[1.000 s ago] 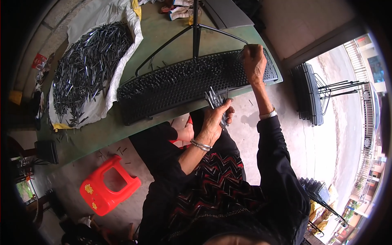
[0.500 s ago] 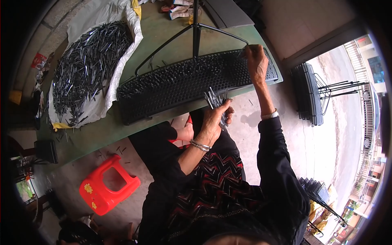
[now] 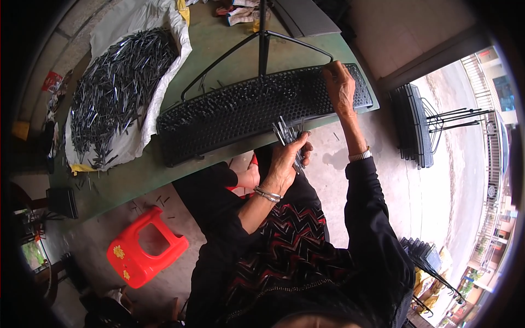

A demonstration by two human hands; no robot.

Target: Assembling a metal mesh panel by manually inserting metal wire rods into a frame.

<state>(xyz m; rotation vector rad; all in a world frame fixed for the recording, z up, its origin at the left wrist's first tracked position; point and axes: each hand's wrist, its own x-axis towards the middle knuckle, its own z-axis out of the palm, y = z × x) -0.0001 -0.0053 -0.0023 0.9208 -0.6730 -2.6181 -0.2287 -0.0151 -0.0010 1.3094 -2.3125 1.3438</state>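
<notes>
A long black perforated panel (image 3: 219, 134) lies across the green table (image 3: 128, 188), with a thin black rod frame (image 3: 227, 54) rising from its far side. Many short dark strips (image 3: 235, 95) stand in the holes along the far half. My left hand (image 3: 287, 158) is closed around a bundle of thin dark strips (image 3: 283, 131), just off the near edge of the panel. Over the right end of the panel, my right hand (image 3: 342, 87) points down with its fingers pinched together against the holes. Whatever sits between those fingertips is hidden.
A white sack (image 3: 180, 49) spread on the table's left holds a heap of dark strips (image 3: 120, 82). On the floor at lower left is a red plastic stool (image 3: 178, 249). Similar black panels (image 3: 413, 126) stand at the right. Gloves (image 3: 240, 16) lie at the table's back.
My right hand has lowered slightly and shifted a little left, its fingers closer to the panel surface. My left hand with its bundle has stayed almost still.
</notes>
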